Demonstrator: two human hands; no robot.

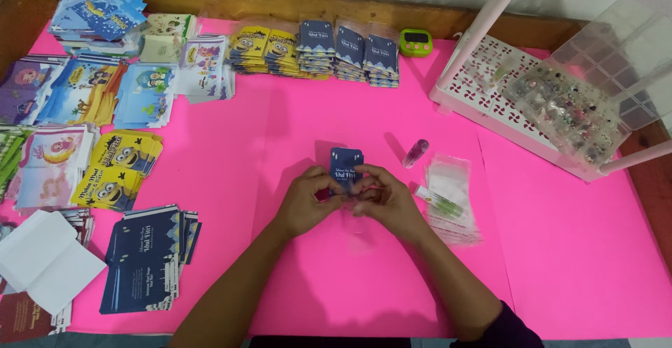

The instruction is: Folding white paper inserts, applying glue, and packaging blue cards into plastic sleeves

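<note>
Both hands, left hand (304,201) & right hand (381,200), pinch small blue card (346,163), maybe w/ clear sleeve.

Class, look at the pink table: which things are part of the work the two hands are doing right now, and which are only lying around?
In the work:
small dark blue card, held by left hand and right hand
clear plastic sleeves beside the right hand

Lying about:
green timer
yellow cartoon cards
white sheet
bead organiser

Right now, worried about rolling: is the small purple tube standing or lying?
Lying. The purple tube rests on its side on the pink table, right of both hands.
</note>
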